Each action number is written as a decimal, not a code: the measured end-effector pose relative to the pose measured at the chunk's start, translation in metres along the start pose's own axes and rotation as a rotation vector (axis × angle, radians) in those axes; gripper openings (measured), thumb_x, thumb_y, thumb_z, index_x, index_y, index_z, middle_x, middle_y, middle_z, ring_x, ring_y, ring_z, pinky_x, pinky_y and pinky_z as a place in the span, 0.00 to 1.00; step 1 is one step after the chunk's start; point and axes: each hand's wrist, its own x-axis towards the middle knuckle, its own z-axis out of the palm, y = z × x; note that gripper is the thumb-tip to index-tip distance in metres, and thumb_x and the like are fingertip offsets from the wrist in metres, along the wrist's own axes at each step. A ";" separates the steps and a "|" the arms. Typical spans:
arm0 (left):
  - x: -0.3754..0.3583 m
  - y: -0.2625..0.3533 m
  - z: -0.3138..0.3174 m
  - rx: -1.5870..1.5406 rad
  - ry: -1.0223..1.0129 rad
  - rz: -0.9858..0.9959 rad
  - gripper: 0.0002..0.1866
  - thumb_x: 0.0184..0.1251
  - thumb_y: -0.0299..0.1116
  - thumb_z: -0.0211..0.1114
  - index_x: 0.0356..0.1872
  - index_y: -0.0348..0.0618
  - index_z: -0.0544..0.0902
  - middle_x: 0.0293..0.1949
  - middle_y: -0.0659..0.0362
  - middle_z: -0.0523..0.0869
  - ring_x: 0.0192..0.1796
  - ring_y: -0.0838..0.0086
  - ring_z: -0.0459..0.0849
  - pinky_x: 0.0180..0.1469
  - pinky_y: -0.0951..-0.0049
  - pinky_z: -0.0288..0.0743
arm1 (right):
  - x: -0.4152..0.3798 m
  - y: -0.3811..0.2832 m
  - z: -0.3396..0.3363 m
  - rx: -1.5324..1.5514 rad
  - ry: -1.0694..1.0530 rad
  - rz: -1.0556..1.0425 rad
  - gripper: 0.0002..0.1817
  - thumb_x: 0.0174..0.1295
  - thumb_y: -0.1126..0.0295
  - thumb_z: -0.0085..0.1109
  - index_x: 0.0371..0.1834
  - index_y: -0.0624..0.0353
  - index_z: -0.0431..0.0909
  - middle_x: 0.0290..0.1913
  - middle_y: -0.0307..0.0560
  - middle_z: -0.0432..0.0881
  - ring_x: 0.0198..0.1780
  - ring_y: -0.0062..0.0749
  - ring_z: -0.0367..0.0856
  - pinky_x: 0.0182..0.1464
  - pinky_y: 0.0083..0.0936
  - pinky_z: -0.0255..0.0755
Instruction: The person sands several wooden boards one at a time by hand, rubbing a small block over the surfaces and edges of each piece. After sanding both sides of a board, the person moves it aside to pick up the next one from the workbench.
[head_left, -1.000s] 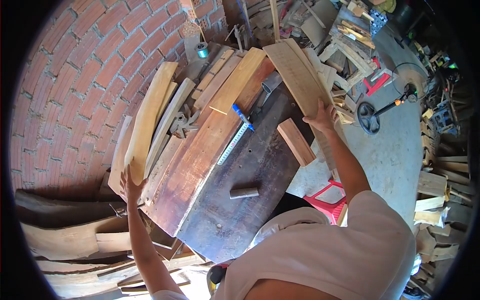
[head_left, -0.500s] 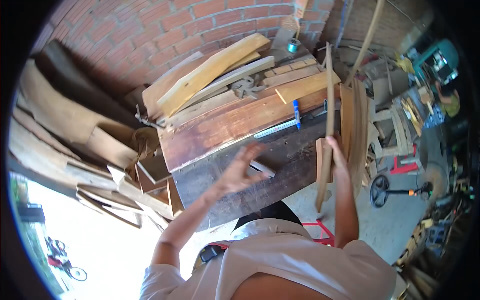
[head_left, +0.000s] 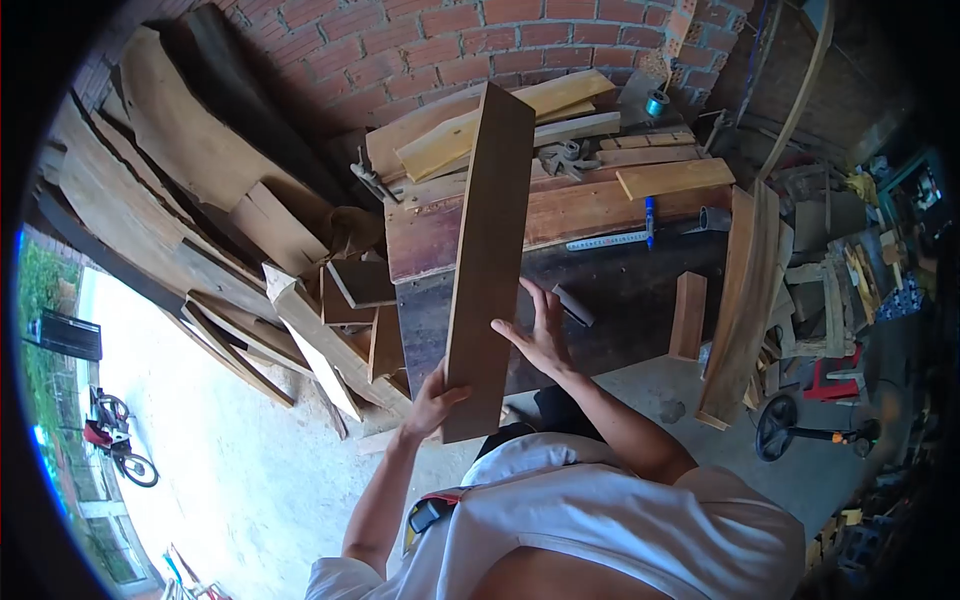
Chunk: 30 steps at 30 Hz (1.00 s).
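A long wooden board [head_left: 490, 250] stands tilted up in front of me, its broad face turned toward me. My left hand [head_left: 432, 405] is wrapped round its lower left edge. Beside the right edge is my right hand [head_left: 545, 340], fingers spread, with the thumb tip over the board's face. Behind them lies the dark worktop [head_left: 630, 285], bearing a small dark grey bar [head_left: 573, 305] and a reddish wooden block [head_left: 687, 315]. A blue marker [head_left: 649, 222] crosses the end of a white ruler [head_left: 605, 241] farther back.
Planks [head_left: 560, 95] are piled at the back of the bench, near a teal spool [head_left: 656, 103] and a brick wall [head_left: 430, 50]. Curved timber [head_left: 740, 310] leans at the right end. Large slabs [head_left: 190, 130] stand on the left. A fan [head_left: 775, 428] is on the right.
The board has moved left from my right hand and turned from edge-on to face-on. My left hand now grips it; my right hand has loosened. The view has shifted left.
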 end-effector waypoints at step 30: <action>-0.117 -0.151 0.013 0.444 1.117 -0.274 0.36 0.73 0.44 0.69 0.78 0.49 0.64 0.70 0.43 0.66 0.70 0.52 0.71 0.70 0.52 0.67 | 0.169 0.057 -0.030 -0.649 -0.084 -0.658 0.19 0.72 0.71 0.60 0.64 0.62 0.74 0.53 0.55 0.76 0.55 0.55 0.76 0.56 0.45 0.72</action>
